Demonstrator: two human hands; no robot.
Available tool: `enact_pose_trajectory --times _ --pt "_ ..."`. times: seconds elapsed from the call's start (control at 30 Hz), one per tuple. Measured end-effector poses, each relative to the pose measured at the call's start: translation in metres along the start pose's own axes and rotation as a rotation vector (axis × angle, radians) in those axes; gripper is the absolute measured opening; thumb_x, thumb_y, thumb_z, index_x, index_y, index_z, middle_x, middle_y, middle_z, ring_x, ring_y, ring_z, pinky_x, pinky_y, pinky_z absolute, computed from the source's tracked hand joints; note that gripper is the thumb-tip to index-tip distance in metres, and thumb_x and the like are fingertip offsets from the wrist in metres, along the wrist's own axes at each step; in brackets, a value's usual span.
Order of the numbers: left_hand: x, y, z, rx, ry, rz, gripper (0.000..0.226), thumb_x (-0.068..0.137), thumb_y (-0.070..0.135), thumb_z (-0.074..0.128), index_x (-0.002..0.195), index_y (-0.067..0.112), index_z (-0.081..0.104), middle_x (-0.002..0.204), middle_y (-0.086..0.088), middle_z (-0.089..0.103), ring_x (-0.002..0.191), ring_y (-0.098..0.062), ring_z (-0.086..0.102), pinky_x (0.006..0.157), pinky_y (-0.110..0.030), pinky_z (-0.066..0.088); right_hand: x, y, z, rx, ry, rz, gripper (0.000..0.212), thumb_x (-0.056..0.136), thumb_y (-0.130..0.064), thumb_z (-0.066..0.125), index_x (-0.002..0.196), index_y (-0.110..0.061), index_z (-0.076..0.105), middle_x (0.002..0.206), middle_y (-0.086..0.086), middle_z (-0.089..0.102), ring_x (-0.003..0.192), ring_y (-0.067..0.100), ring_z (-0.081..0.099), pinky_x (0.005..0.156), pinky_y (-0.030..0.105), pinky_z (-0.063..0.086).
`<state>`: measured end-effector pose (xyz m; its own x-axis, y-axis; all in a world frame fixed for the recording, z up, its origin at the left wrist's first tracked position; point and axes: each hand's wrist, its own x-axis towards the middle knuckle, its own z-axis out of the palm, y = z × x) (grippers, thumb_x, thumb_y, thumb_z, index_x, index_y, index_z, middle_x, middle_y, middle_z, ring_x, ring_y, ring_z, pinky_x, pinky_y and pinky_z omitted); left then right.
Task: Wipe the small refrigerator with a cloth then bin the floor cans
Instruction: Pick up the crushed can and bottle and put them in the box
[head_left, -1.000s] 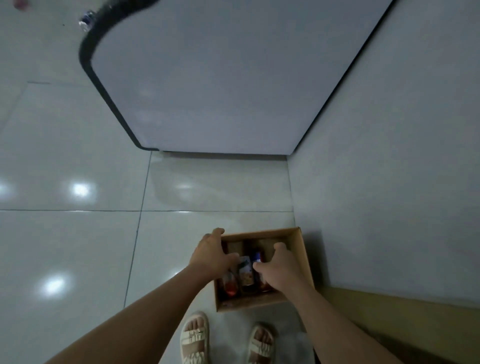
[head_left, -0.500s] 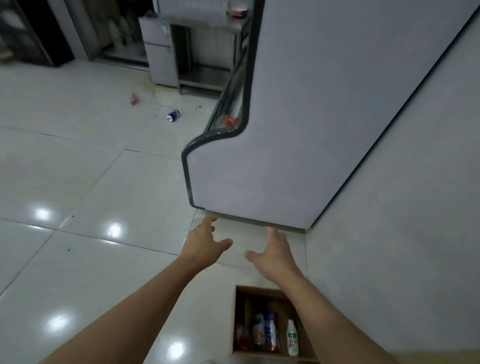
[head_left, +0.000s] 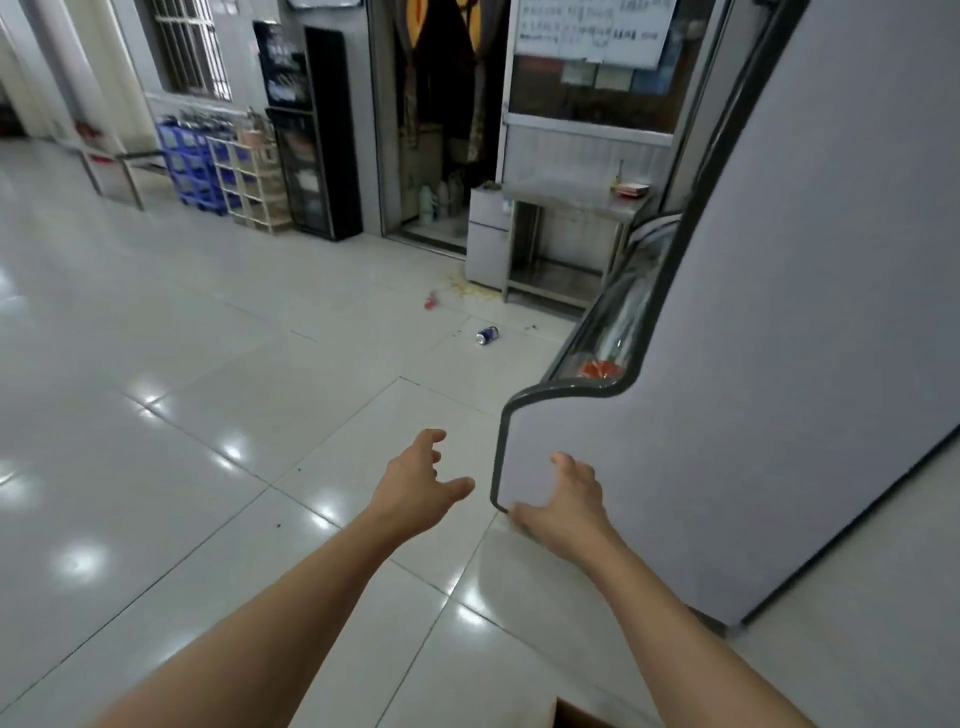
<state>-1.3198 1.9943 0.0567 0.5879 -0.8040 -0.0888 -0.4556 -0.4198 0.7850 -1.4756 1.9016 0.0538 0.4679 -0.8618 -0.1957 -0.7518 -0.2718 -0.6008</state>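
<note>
Glossy pale tiled floor fills left and centre of frame, with ceiling-light reflections. Large grey display cabinet, dark-trimmed, occupies the right side. Upper left: blue crates stacked beside a beige drawer rack. Tall black cabinet at top centre. Steel counter, upper right of centre, carries a red flat item, unidentifiable. Whiteboard above, writing illegible. Cardboard box corner at bottom edge.

You face a glossy tiled floor; crates at eleven o'clock, whiteboard at one.
</note>
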Motion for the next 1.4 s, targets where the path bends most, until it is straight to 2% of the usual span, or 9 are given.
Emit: enact_pose_trajectory --times 0.2,0.37,0.6,0.73,0.83,1.0,1.1,1.2,1.4 --pt "0.047 -0.037 -0.079 -0.042 0.049 0.001 0.071 0.079 0.033 0.07 0.139 0.024 0.033 0.133 -0.006 0.05 0.113 -0.019 0.053 0.084 -0.031 0.05 0.048 -0.086 0.024 -0.024 0.031 -0.059 0.089 0.08 -0.041 0.068 0.148 -0.016 0.017 0.15 0.01 0.02 0.137 0.028 0.023 0.11 0.039 0.028" --pt "0.105 -0.079 -0.161 -0.036 0.068 0.015 0.071 0.079 0.035 0.07 0.138 0.024 0.032 0.131 -0.005 0.051 0.113 -0.019 0.053 0.091 -0.036 0.048 0.094 -0.171 0.057 -0.012 0.057 -0.073 0.087 0.08 -0.04 0.068 0.148 -0.017 0.018 0.15 0.009 0.019 0.138 0.027 0.022 0.111 0.039 0.027" --pt "0.181 -0.128 -0.251 -0.025 0.054 0.01 0.071 0.079 0.035 0.069 0.139 0.025 0.032 0.131 -0.004 0.051 0.112 -0.019 0.052 0.088 -0.033 0.048 0.149 -0.269 0.104 0.024 0.046 -0.078 0.086 0.081 -0.04 0.066 0.148 -0.018 0.017 0.149 0.007 0.019 0.136 0.025 0.025 0.107 0.037 0.03" --pt "0.23 -0.145 -0.279 -0.015 0.054 0.018 0.072 0.079 0.036 0.07 0.139 0.025 0.032 0.13 -0.003 0.052 0.113 -0.019 0.053 0.092 -0.038 0.048 0.19 -0.309 0.123 0.027 0.038 -0.088 0.085 0.082 -0.039 0.066 0.147 -0.018 0.017 0.149 0.006 0.018 0.136 0.025 0.024 0.109 0.038 0.031" --pt "0.275 -0.153 -0.293 -0.018 0.048 0.023 0.072 0.079 0.036 0.069 0.139 0.025 0.032 0.13 -0.004 0.051 0.112 -0.019 0.053 0.09 -0.034 0.047 0.233 -0.331 0.132 0.041 0.047 -0.092 0.084 0.082 -0.039 0.066 0.147 -0.018 0.017 0.149 0.006 0.018 0.137 0.024 0.023 0.11 0.038 0.031" --pt "0.364 -0.157 -0.311 0.016 0.043 0.049 0.071 0.079 0.038 0.069 0.138 0.026 0.032 0.129 -0.004 0.051 0.106 -0.017 0.053 0.085 -0.034 0.051 0.324 -0.363 0.143 0.085 0.056 -0.088 0.085 0.081 -0.04 0.066 0.148 -0.019 0.017 0.15 0.006 0.017 0.137 0.024 0.024 0.109 0.04 0.032" --pt "0.421 -0.155 -0.323 0.038 0.03 0.045 0.071 0.079 0.038 0.068 0.139 0.026 0.032 0.13 -0.004 0.051 0.101 -0.015 0.054 0.087 -0.035 0.05 0.386 -0.383 0.148 0.114 0.049 -0.085 0.086 0.081 -0.04 0.066 0.147 -0.018 0.017 0.15 0.006 0.017 0.137 0.025 0.026 0.109 0.04 0.032" --pt "0.478 -0.153 -0.341 0.044 0.043 0.045 0.072 0.079 0.038 0.068 0.139 0.025 0.031 0.13 -0.004 0.051 0.107 -0.017 0.053 0.091 -0.038 0.049 0.445 -0.41 0.148 0.123 0.052 -0.09 0.087 0.08 -0.04 0.067 0.148 -0.018 0.017 0.15 0.007 0.017 0.137 0.026 0.026 0.109 0.039 0.031" --pt "0.584 -0.159 -0.364 0.04 0.032 0.036 0.07 0.081 0.038 0.067 0.139 0.025 0.031 0.13 -0.004 0.051 0.1 -0.016 0.053 0.088 -0.036 0.05 0.542 -0.448 0.152 0.125 0.048 -0.087 0.087 0.079 -0.039 0.067 0.147 -0.019 0.018 0.15 0.005 0.017 0.136 0.025 0.026 0.108 0.038 0.031"
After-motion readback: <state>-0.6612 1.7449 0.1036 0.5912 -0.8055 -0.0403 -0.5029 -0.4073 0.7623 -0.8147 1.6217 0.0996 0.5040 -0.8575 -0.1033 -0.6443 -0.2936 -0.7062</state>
